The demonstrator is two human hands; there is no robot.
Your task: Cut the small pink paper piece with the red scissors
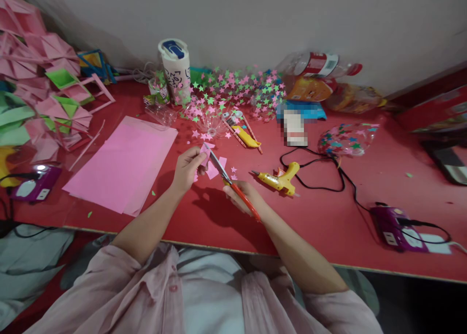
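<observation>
Red bench [314, 237] space runs along a grey wall [237, 23], with pink and green folded-paper frames [58, 49] heaped at the far left. Next come overlapping pink sheets [124, 164], lying flat. Of the two hands, the left hand [188, 167] pinches a small pink paper piece [205, 155] between thumb and fingers, where the scissors [218, 165] meet it; cut stars [210, 101] cluster beyond. The right hand [251, 194] is curled around the scissors' handle; how far the blades part, I cannot tell. Rightward lie a yellow glue gun [280, 180] and a purple power strip [396, 227].
</observation>
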